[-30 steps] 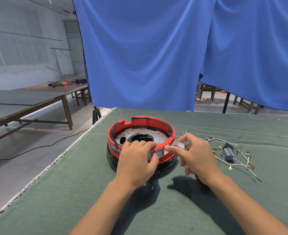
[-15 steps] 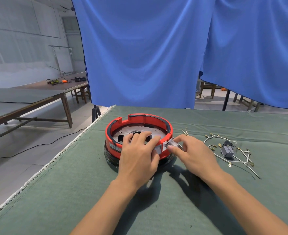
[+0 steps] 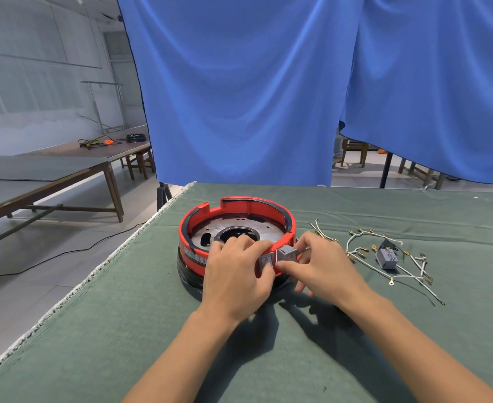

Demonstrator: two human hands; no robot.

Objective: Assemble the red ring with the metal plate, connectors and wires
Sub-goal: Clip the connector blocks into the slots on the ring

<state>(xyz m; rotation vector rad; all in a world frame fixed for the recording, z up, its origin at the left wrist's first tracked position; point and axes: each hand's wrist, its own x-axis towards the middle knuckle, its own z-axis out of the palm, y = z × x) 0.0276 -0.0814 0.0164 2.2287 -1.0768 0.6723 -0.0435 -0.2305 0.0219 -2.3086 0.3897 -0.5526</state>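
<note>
The red ring [image 3: 233, 203] stands on a black base on the green cloth, with the round metal plate [image 3: 210, 232] lying inside it. My left hand [image 3: 236, 277] grips the ring's near wall, fingers curled over the rim, beside a grey connector [image 3: 266, 260] seated in the wall. My right hand [image 3: 323, 271] pinches a second grey connector [image 3: 287, 253] against the ring's near right wall. Loose white wires [image 3: 358, 251] with brass terminals and another grey connector [image 3: 387, 258] lie to the right.
The green cloth [image 3: 123, 330] covers the table; its left edge [image 3: 65, 298] runs diagonally with floor beyond. Blue curtains [image 3: 239, 97] hang behind. Wooden tables [image 3: 50, 173] stand at the left.
My right hand has brought the grey connector closer against the ring's wall, next to the seated one. My left hand has stayed on the near rim.
</note>
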